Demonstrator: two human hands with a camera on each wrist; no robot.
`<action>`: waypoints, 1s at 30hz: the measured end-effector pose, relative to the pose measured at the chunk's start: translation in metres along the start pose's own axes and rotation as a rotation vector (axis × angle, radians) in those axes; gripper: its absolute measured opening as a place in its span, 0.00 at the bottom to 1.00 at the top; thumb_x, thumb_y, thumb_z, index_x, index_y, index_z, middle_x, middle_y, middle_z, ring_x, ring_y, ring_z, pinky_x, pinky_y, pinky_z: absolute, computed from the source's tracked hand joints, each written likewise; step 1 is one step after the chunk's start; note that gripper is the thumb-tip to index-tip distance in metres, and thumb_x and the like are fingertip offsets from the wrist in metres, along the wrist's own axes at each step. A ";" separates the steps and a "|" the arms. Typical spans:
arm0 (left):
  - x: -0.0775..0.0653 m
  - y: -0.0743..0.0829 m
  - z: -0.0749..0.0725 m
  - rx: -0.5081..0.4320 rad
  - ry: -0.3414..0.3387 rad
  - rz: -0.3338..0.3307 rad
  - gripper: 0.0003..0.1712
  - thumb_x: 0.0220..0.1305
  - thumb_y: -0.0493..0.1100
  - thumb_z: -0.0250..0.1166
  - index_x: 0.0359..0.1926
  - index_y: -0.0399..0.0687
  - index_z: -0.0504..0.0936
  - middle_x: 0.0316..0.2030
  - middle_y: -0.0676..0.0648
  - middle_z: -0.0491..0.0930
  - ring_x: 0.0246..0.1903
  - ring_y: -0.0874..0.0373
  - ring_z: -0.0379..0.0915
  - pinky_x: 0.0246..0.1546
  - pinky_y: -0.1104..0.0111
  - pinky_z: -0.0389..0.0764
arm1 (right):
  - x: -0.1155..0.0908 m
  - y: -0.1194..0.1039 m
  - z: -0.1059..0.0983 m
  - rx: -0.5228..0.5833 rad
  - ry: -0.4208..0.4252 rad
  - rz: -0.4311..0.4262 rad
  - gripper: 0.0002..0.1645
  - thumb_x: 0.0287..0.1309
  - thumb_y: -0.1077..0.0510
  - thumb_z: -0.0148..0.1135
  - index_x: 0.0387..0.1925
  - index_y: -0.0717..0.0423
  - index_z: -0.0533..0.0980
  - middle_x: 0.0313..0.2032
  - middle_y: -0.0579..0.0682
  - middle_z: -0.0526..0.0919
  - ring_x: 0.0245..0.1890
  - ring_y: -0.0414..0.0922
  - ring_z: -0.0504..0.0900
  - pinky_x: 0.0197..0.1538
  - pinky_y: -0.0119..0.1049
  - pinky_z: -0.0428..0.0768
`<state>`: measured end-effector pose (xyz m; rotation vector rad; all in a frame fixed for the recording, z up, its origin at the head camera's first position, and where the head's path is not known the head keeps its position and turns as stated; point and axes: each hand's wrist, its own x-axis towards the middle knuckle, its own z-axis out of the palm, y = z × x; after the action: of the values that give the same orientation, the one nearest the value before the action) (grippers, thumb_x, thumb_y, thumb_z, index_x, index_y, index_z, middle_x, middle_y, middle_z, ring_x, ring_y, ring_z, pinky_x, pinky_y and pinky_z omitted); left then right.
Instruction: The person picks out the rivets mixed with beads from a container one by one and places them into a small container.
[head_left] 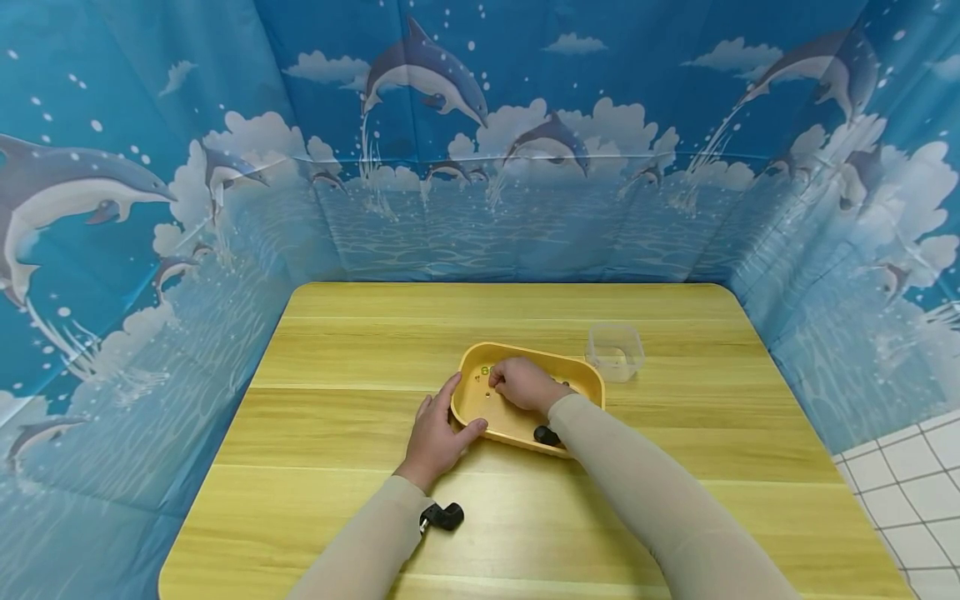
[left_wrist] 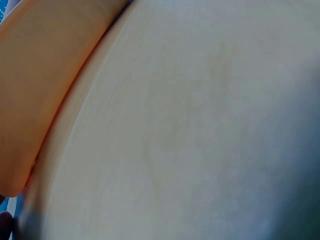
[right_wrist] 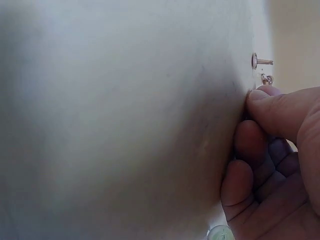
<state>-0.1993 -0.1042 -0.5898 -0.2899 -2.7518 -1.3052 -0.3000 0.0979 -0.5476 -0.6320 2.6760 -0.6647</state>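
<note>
A shallow yellow tray lies on the table, tilted slightly across the head view. My left hand holds its left near corner, the thumb on the near rim and the fingers along the left side. Inside the tray is my right hand, thumb and forefinger brought together at the floor, other fingers curled. Whatever sits between those fingertips is hidden; I cannot tell if they pinch a piece. Beside them in the right wrist view are a copper-coloured screw and a small metal ring-like piece. A pale green disc shows below the hand.
A clear plastic box stands just beyond the tray's right far corner. Several tiny pieces lie in the tray, among them a green one. The wooden table is walled by dolphin-printed curtains. Each wrist wears a black camera.
</note>
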 end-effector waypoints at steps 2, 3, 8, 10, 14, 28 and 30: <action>0.000 0.000 0.000 0.000 0.003 0.003 0.53 0.66 0.62 0.71 0.83 0.56 0.57 0.76 0.46 0.71 0.73 0.44 0.71 0.84 0.46 0.48 | 0.000 0.000 0.000 -0.012 -0.004 -0.003 0.09 0.72 0.63 0.62 0.42 0.51 0.87 0.44 0.48 0.90 0.43 0.42 0.84 0.52 0.42 0.85; 0.000 0.000 0.000 0.001 0.004 0.002 0.52 0.66 0.62 0.71 0.84 0.57 0.57 0.76 0.46 0.71 0.73 0.44 0.71 0.84 0.46 0.48 | -0.001 0.000 -0.001 -0.018 -0.004 -0.004 0.09 0.73 0.63 0.62 0.41 0.51 0.87 0.44 0.48 0.90 0.43 0.43 0.84 0.53 0.42 0.85; 0.000 -0.001 0.001 -0.005 0.008 -0.001 0.52 0.66 0.61 0.72 0.83 0.58 0.57 0.75 0.46 0.72 0.72 0.44 0.71 0.84 0.48 0.47 | -0.001 0.000 -0.001 -0.037 -0.002 -0.014 0.08 0.73 0.62 0.63 0.40 0.50 0.87 0.44 0.48 0.89 0.45 0.43 0.84 0.55 0.43 0.85; 0.000 0.000 0.001 -0.004 0.008 -0.002 0.52 0.66 0.61 0.72 0.83 0.58 0.57 0.75 0.46 0.72 0.72 0.44 0.71 0.84 0.48 0.47 | -0.001 0.000 0.000 -0.034 0.000 -0.015 0.08 0.73 0.61 0.63 0.40 0.50 0.87 0.43 0.48 0.89 0.44 0.43 0.83 0.54 0.43 0.85; 0.001 0.000 0.001 -0.007 0.005 0.001 0.52 0.66 0.61 0.71 0.84 0.58 0.56 0.75 0.46 0.71 0.73 0.45 0.71 0.84 0.47 0.47 | -0.001 0.000 0.000 -0.021 0.003 -0.016 0.09 0.73 0.61 0.63 0.39 0.49 0.87 0.42 0.47 0.88 0.43 0.42 0.83 0.53 0.42 0.85; 0.001 -0.001 0.001 -0.008 0.002 0.006 0.52 0.66 0.61 0.71 0.84 0.58 0.56 0.76 0.46 0.71 0.73 0.45 0.71 0.84 0.46 0.47 | -0.001 0.002 0.001 0.014 0.011 -0.008 0.10 0.74 0.61 0.62 0.37 0.47 0.86 0.42 0.46 0.87 0.41 0.41 0.81 0.51 0.41 0.83; 0.002 -0.001 0.001 -0.009 0.000 0.002 0.53 0.66 0.61 0.71 0.84 0.58 0.56 0.76 0.46 0.71 0.73 0.45 0.70 0.84 0.47 0.47 | -0.001 0.002 0.001 0.021 0.011 -0.002 0.10 0.75 0.60 0.61 0.37 0.47 0.85 0.41 0.46 0.87 0.40 0.41 0.80 0.51 0.41 0.83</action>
<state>-0.2012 -0.1041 -0.5910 -0.2927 -2.7460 -1.3169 -0.2998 0.0999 -0.5489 -0.6278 2.6753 -0.6988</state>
